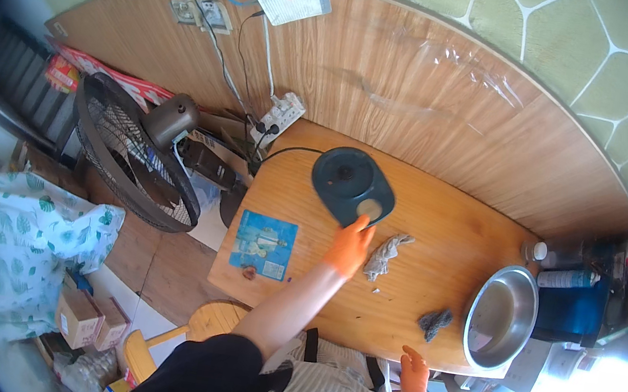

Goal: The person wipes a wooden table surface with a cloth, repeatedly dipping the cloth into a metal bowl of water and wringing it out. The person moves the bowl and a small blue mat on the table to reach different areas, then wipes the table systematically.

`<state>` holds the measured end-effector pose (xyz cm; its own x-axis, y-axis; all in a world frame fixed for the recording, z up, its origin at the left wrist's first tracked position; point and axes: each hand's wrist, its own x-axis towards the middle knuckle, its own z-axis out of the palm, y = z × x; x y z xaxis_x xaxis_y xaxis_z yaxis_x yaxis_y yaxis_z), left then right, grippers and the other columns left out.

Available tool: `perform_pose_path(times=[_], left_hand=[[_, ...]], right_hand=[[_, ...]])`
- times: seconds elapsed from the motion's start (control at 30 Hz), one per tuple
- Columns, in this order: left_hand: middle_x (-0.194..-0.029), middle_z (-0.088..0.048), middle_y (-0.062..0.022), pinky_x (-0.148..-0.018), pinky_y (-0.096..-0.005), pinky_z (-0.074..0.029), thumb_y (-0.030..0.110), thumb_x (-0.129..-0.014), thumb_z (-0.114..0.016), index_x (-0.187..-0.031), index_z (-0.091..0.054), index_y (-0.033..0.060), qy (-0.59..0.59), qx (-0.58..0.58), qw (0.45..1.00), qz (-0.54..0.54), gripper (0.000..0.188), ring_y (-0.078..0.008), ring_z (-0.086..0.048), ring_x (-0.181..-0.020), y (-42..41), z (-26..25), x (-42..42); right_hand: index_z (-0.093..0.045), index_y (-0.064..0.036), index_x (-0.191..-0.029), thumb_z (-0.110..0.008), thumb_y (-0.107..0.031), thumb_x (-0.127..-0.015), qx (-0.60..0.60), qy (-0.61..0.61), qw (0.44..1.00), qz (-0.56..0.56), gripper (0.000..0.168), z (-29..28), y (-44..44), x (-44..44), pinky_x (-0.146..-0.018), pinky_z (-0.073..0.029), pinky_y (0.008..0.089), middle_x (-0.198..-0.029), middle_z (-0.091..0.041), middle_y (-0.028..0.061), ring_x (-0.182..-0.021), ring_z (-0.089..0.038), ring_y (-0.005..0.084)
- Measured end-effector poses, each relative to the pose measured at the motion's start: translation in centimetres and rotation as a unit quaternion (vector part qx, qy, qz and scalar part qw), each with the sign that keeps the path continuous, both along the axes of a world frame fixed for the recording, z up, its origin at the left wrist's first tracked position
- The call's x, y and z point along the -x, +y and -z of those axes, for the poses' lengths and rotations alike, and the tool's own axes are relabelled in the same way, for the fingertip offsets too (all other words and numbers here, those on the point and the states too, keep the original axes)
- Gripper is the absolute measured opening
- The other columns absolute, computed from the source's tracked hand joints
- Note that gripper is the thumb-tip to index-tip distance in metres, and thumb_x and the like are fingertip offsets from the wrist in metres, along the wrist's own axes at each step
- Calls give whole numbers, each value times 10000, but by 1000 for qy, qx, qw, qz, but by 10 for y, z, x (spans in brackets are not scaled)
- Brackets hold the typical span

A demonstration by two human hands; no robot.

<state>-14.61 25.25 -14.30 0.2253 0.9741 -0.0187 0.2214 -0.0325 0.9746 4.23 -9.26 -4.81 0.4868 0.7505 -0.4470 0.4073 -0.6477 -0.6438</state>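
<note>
My left hand (pixel 350 244), in an orange glove, grips the near edge of a dark green electric kettle base (pixel 344 176), whose black cord runs left to a power strip. My right hand (pixel 413 376), also gloved in orange, is beside the table's front edge with its fingers apart and nothing in it. A crumpled grey-beige cloth (pixel 387 257) lies just right of my left hand. Farther right are a dark grey scouring pad (pixel 434 324) and a steel basin (pixel 470 341) with cloudy liquid. On the left lies a blue printed mat (pixel 265 237) with a small brown object at its lower edge.
The wooden table (pixel 425 225) stands against a wood-grain panel. At left are a tilted fan (pixel 131 156) and the power strip (pixel 279 118). A spray can (pixel 568 279) and a blue container (pixel 571 307) stand beyond the basin. A wooden chair (pixel 213 321) is near my left side.
</note>
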Motion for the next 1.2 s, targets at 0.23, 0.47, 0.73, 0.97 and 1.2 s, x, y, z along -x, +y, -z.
perform_pose_path(times=[0.23,0.47,0.73,0.97,1.2], left_hand=[[-1087,-680,-59,-884,-328,-542,56,-1045,-585,-1221,-567,110,-510,394,706,-296,184,-168,-651,-979,83,30,-205],[-1384,-582,-102,-1090,-352,-478,180,-1077,-588,-1404,-482,33,-526,447,693,-207,374,-213,-609,-1241,37,69,-178],[-1557,-561,-192,-1180,-391,-472,220,-1082,-659,-1631,-434,47,-241,414,865,151,618,-261,-588,-1396,-135,-46,-61],[-1510,-610,-153,-1135,-370,-489,257,-1088,-681,-1597,-488,45,-148,248,957,-16,584,-224,-609,-1351,-179,-8,4],[-1475,-612,-124,-1092,-364,-502,199,-1043,-734,-1608,-464,30,-217,235,929,-187,649,-208,-562,-1375,-144,-10,48]], right_hand=[[-732,-39,-1342,-679,-157,-993,8,106,990,89,372,15,-28,-9,-1098,-510,402,-1300,-752,174,-1274,-675,309],[-484,-152,-1617,-707,-58,-918,-14,-129,992,-6,740,58,39,-40,-1235,-390,480,-1751,-274,239,-1572,-363,439],[-657,-67,-1369,-755,3,-880,-78,-82,986,119,503,130,76,-96,-1044,-541,422,-1384,-662,156,-1166,-677,317],[-664,-78,-1378,-706,72,-916,-203,164,958,119,488,65,148,-15,-972,-563,357,-1311,-686,101,-1153,-676,231],[-627,-119,-1461,-759,-73,-905,-135,119,943,-280,573,4,188,100,-1112,-508,445,-1537,-584,159,-1366,-601,361]])
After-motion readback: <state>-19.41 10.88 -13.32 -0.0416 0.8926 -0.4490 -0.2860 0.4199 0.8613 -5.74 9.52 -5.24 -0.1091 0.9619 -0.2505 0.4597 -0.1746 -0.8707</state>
